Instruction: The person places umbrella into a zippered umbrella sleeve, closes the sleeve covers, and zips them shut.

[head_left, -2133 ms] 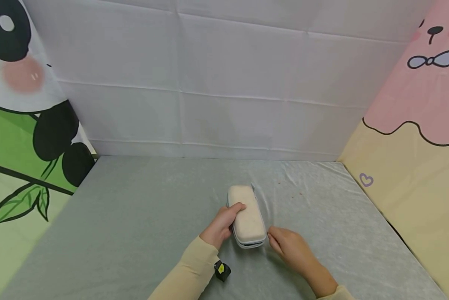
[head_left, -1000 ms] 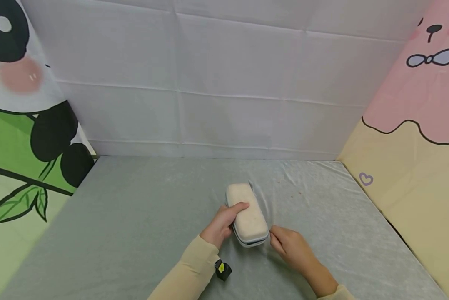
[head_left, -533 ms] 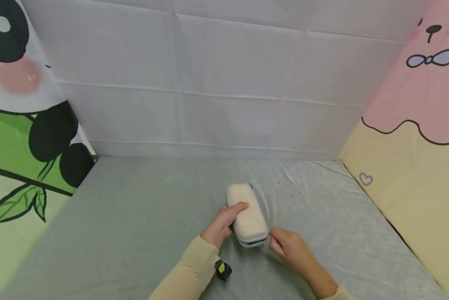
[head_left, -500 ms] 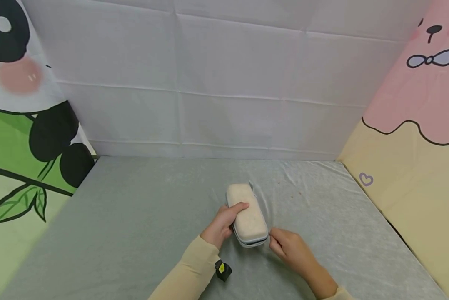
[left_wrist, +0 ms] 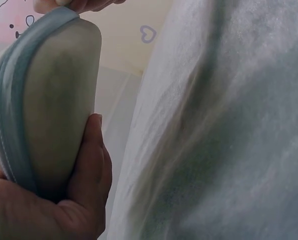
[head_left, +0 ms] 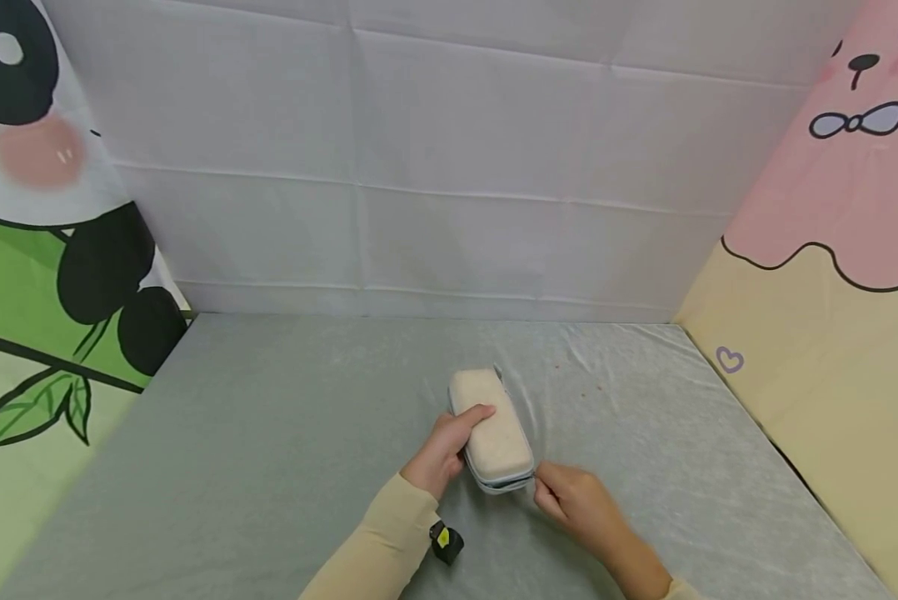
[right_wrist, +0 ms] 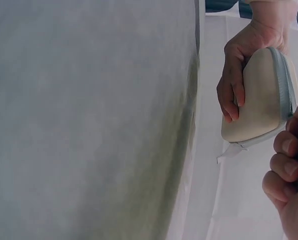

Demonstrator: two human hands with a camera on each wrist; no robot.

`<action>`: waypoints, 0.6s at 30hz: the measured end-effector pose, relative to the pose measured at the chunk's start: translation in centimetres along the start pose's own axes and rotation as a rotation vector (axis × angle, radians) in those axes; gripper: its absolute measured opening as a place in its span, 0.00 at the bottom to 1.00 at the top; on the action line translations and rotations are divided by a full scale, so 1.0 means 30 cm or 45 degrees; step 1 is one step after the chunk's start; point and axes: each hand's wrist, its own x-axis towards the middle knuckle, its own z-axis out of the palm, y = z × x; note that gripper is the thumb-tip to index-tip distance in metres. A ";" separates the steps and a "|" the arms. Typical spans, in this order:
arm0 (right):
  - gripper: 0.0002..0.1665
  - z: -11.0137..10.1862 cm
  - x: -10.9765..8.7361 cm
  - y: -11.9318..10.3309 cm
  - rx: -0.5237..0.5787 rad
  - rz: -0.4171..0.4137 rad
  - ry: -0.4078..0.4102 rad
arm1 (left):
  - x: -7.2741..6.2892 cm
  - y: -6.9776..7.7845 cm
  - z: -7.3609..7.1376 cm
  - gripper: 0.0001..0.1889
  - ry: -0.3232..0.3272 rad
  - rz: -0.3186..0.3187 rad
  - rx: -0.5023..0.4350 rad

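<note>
A cream zip-up pencil case with light blue zipper edging is held above the table by my left hand, thumb across the top. Underneath, the left fingers wrap the lower shell, as the left wrist view shows. My right hand, its fingers curled, pinches at the zipper by the case's near right corner; the zipper pull itself is hidden behind the fingertips. A dark gap runs along the zipper at the near end. In the right wrist view a small fabric tab sticks out from the case's end.
Grey-green cloth covers the table. A pale fabric wall rises at the back, with cartoon-printed panels at left and right. A small black device sits at the left wrist.
The right hand has moved slightly toward the body and left, staying at the case's near right corner. The case has shifted a little left in the left hand's unchanged hold.
</note>
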 end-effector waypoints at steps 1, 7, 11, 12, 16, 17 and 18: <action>0.20 0.001 0.001 -0.005 0.004 0.001 0.001 | 0.000 0.001 -0.001 0.33 0.004 0.003 -0.006; 0.19 0.001 0.006 -0.019 0.013 0.035 -0.025 | -0.002 0.004 -0.005 0.32 0.015 0.006 -0.006; 0.18 0.005 0.005 -0.022 -0.005 0.000 -0.005 | -0.001 0.004 -0.004 0.32 0.028 0.012 -0.009; 0.18 0.005 0.005 -0.023 -0.007 -0.007 -0.001 | -0.001 0.003 -0.004 0.32 0.033 0.013 -0.010; 0.19 0.005 0.004 -0.027 -0.006 -0.008 -0.005 | -0.002 0.004 -0.003 0.32 0.042 0.030 -0.013; 0.19 0.005 0.004 -0.028 -0.009 -0.004 -0.007 | -0.003 0.004 -0.003 0.32 0.044 0.032 -0.011; 0.20 0.005 0.003 -0.029 -0.011 -0.003 -0.010 | -0.004 0.005 -0.003 0.32 0.044 0.034 -0.011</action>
